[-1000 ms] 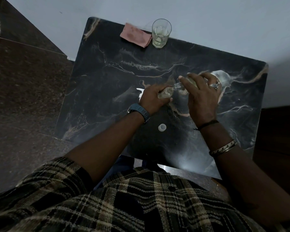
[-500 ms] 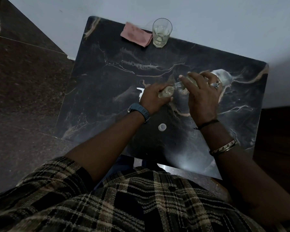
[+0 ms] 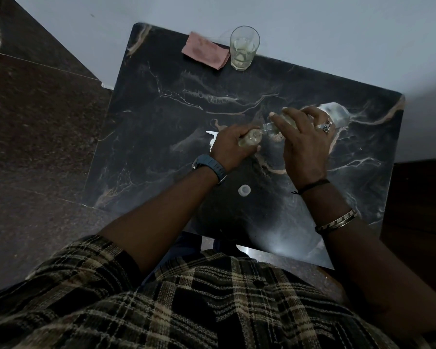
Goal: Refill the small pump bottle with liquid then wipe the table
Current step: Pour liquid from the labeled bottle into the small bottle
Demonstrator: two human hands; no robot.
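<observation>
My left hand [image 3: 233, 144] grips the small clear bottle [image 3: 251, 140] near the middle of the black marble table [image 3: 161, 117]. Its open mouth faces right. My right hand [image 3: 305, 144] holds a larger clear bottle [image 3: 337, 113], tipped on its side so that its neck [image 3: 269, 127] meets the small bottle's mouth. Yellowish liquid shows in both. A white pump head [image 3: 211, 139] lies on the table just left of my left hand, partly hidden by it. A small white cap [image 3: 244, 190] lies nearer to me between my forearms.
At the table's far edge, by the wall, lie a folded pink cloth [image 3: 204, 54] and a drinking glass [image 3: 244, 47] with pale liquid in it. Dark stone floor is on the left, and a dark wooden surface [image 3: 423, 210] stands at the right.
</observation>
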